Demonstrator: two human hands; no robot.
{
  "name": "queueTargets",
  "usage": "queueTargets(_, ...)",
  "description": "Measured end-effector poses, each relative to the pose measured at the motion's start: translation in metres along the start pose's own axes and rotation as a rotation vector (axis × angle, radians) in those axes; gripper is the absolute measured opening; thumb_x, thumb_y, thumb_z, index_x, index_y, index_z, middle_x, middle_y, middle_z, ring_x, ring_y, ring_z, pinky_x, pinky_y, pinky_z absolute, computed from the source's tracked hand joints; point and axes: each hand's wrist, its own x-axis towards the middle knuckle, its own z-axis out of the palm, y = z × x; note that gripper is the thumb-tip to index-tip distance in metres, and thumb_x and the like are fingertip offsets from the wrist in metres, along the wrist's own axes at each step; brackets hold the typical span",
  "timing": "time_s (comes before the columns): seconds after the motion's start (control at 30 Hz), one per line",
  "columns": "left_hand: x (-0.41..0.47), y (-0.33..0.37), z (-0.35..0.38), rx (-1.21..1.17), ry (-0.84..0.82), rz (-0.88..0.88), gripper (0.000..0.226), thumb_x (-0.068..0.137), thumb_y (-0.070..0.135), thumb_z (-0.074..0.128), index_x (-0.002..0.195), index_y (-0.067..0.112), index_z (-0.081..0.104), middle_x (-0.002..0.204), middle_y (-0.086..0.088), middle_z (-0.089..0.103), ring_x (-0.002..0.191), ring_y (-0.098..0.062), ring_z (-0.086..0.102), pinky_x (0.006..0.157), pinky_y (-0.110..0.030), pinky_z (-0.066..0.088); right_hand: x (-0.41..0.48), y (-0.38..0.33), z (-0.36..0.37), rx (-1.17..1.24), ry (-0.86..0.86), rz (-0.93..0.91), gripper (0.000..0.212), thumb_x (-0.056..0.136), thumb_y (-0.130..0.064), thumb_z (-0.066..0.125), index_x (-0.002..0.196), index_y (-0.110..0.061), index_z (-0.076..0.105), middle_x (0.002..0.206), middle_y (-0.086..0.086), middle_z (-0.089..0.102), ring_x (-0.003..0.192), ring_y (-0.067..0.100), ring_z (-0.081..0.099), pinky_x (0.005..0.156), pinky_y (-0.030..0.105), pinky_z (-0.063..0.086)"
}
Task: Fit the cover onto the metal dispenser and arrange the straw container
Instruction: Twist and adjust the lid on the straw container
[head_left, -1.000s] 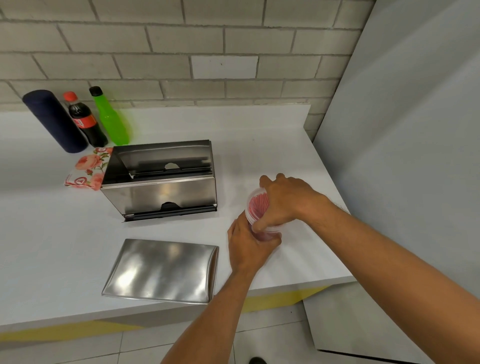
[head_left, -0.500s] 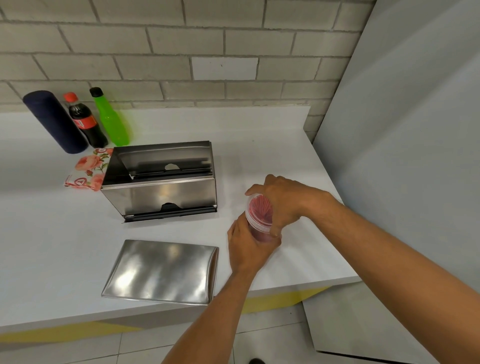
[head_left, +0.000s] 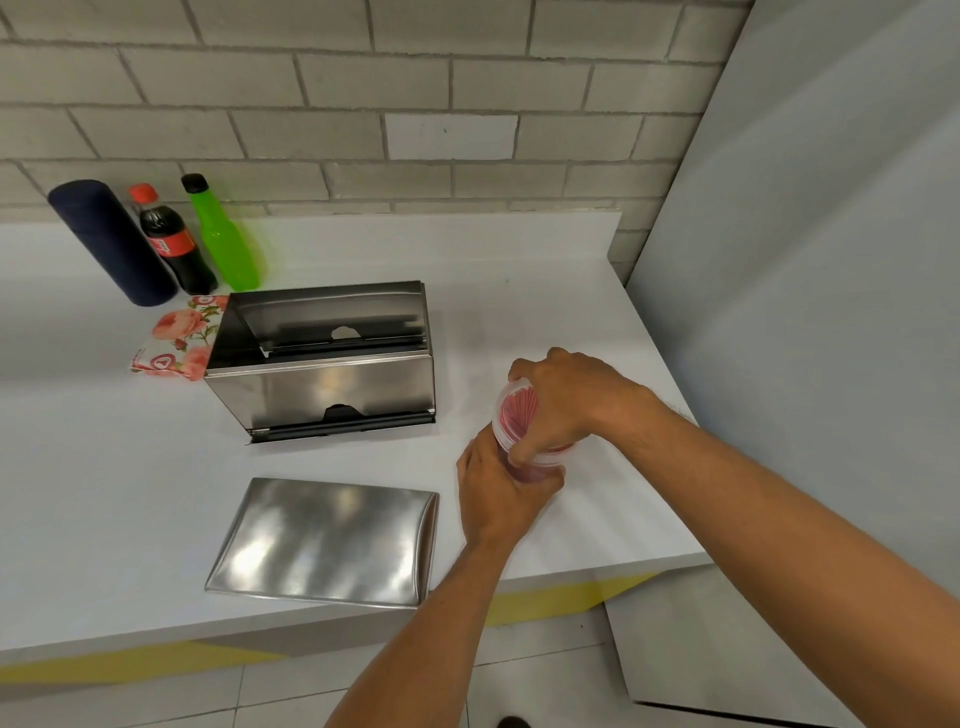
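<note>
The straw container (head_left: 514, 418) is a clear plastic tub full of red straws, standing at the right of the white counter (head_left: 519, 291). My left hand (head_left: 501, 486) grips its lower body from the near side. My right hand (head_left: 563, 402) is clamped over its top and clear lid rim. The open metal dispenser (head_left: 332, 379) stands in the middle of the counter, its top uncovered. Its flat metal cover (head_left: 324, 540) lies apart from it, near the counter's front edge.
A dark blue cylinder (head_left: 111, 241), a cola bottle (head_left: 171, 241) and a green bottle (head_left: 223, 236) stand at the back left against the brick wall. A floral napkin (head_left: 176, 338) lies beside the dispenser. A grey panel (head_left: 805, 312) rises on the right.
My right hand has shifted on the container's top, turning a little over the lid. My left hand keeps its hold on the body. The container has stayed in place.
</note>
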Motion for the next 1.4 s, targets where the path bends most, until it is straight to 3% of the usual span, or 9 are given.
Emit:
queueTargets(0.1,0.000,0.000,-0.001,0.000,0.003,0.017,0.086,0.050,0.061,0.087,0.124,0.036,0.050,0.109,0.025,0.056,0.102,0.009,0.039,0.081,-0.011,0.039,0.000,-0.004,-0.001,-0.027,-0.007,0.009,0.113,0.049,-0.068,0.083,0.148,-0.035,0.039,0.136,0.000,0.052,0.100,0.022,0.053,0.072,0.031,0.046)
queueTargets(0.17,-0.001,0.000,-0.002,-0.003,0.003,0.022,0.086,0.050,0.062,0.087,0.123,0.038,0.049,0.109,0.025,0.056,0.101,0.010,0.040,0.078,-0.006,0.036,0.000,-0.003,-0.003,-0.037,-0.057,0.012,0.123,0.046,-0.068,0.087,0.153,-0.037,0.032,0.142,0.001,0.049,0.116,0.027,0.057,0.076,0.032,0.048)
queueTargets(0.3,-0.001,0.001,-0.002,0.018,0.007,0.023,0.093,0.050,0.070,0.084,0.128,0.036,0.047,0.116,0.021,0.057,0.108,0.001,0.044,0.082,-0.014,0.040,-0.002,0.005,-0.008,-0.058,-0.168,-0.092,0.139,0.045,-0.044,0.099,0.157,-0.046,0.016,0.142,0.004,0.038,0.130,0.028,0.045,0.088,0.035,0.053)
queueTargets(0.43,-0.001,0.001,-0.002,0.006,0.036,0.055,0.093,0.049,0.068,0.085,0.127,0.034,0.048,0.111,0.024,0.052,0.104,0.003,0.041,0.087,-0.024,0.047,-0.003,0.012,-0.008,-0.046,-0.140,-0.169,0.125,0.053,-0.032,0.098,0.154,-0.047,0.027,0.135,0.002,0.041,0.126,0.025,0.045,0.083,0.033,0.054)
queueTargets(0.77,-0.001,0.002,-0.002,-0.019,0.011,0.044,0.091,0.052,0.063,0.087,0.128,0.030,0.051,0.115,0.017,0.058,0.111,-0.008,0.050,0.086,-0.022,0.047,-0.001,0.017,-0.006,0.007,-0.040,-0.170,0.117,0.043,-0.051,0.093,0.147,-0.050,0.038,0.112,-0.009,0.037,0.108,0.015,0.044,0.077,0.030,0.051)
queueTargets(0.87,-0.001,0.002,-0.002,-0.015,0.012,0.034,0.089,0.051,0.063,0.086,0.126,0.030,0.050,0.112,0.018,0.056,0.111,-0.009,0.049,0.085,-0.024,0.048,-0.001,0.017,-0.005,0.022,-0.052,-0.154,0.119,0.044,-0.049,0.094,0.148,-0.049,0.036,0.115,-0.008,0.038,0.116,0.018,0.048,0.078,0.030,0.052)
queueTargets(1.07,0.000,0.000,-0.001,0.010,0.000,0.024,0.098,0.048,0.077,0.082,0.127,0.031,0.048,0.117,0.015,0.057,0.114,-0.009,0.047,0.085,-0.028,0.052,-0.002,0.018,-0.005,-0.004,-0.143,-0.160,0.134,0.048,-0.035,0.101,0.156,-0.044,0.022,0.140,0.002,0.038,0.132,0.026,0.041,0.096,0.038,0.054)
queueTargets(1.3,-0.001,-0.001,-0.001,0.008,0.016,0.033,0.097,0.048,0.075,0.084,0.126,0.032,0.047,0.116,0.015,0.058,0.111,-0.008,0.048,0.082,-0.025,0.049,0.002,0.026,-0.005,-0.002,-0.101,-0.193,0.130,0.045,-0.040,0.099,0.154,-0.046,0.028,0.126,-0.002,0.042,0.121,0.022,0.047,0.078,0.030,0.051)
queueTargets(1.4,-0.001,0.000,-0.002,0.010,0.022,0.039,0.098,0.048,0.076,0.083,0.127,0.030,0.048,0.116,0.014,0.059,0.110,-0.011,0.052,0.082,-0.029,0.053,0.001,0.029,-0.006,0.006,-0.076,-0.204,0.126,0.043,-0.046,0.098,0.152,-0.047,0.033,0.117,-0.006,0.039,0.117,0.021,0.048,0.080,0.031,0.051)
